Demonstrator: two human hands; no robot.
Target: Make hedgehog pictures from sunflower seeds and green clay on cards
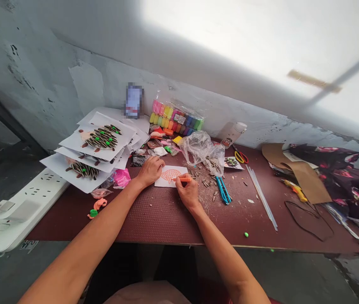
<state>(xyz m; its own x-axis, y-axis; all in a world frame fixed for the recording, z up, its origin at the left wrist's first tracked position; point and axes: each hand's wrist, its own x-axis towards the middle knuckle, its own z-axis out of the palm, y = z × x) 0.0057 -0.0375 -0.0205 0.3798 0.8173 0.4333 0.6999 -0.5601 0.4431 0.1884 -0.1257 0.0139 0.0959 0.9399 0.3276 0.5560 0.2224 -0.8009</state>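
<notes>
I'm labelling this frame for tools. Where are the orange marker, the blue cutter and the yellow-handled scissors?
orange marker [182, 179], head view, middle of its barrel.
blue cutter [223, 190], head view, middle of its handle.
yellow-handled scissors [240, 157], head view, on the handle loops.

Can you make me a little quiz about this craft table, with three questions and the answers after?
1. True or false: the right hand holds an orange marker over the small white card.
2. What does the left hand rest on? A) the blue cutter B) the white card C) the scissors
3. What lies scattered on the table between the card and the blue cutter?

Key
1. True.
2. B: it presses on the card's left edge.
3. Striped sunflower seeds, spilling from the clear plastic bag.
</notes>
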